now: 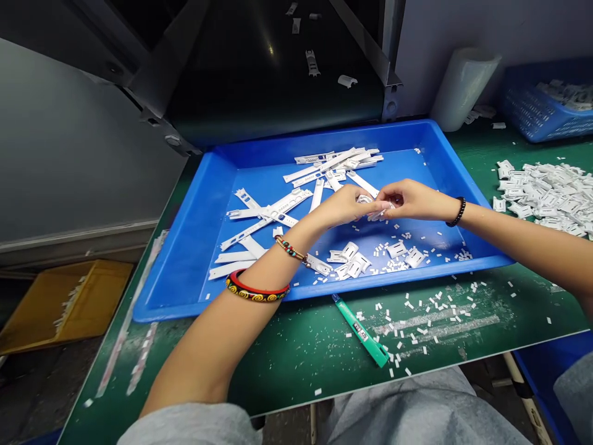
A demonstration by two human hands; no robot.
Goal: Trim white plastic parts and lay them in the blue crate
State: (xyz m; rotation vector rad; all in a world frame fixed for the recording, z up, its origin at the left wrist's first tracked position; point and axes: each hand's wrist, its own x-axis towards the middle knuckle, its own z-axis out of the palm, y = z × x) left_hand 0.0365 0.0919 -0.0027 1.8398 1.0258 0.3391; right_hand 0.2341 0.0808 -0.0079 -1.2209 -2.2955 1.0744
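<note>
My left hand [345,205] and my right hand [407,199] meet over the blue tray [176,266]. Pinched between their fingers are small white plastic parts [377,214]; the fingers cover much of them, so their number is unclear. Long white plastic strips [273,216] lie crossed in the left and back of the tray. Below my hands rest several short white slotted pieces [354,259], with tiny white offcuts scattered around them. A green-handled cutter [364,334] lies on the table in front of the tray.
Behind the tray a dark conveyor belt [259,80] carries a few white parts. To the right lie a heap of white pieces [551,194], a blue basket [532,111] and a whitish roll [466,89]. A yellow bin [102,296] stands low at left. Offcuts litter the green table [287,358].
</note>
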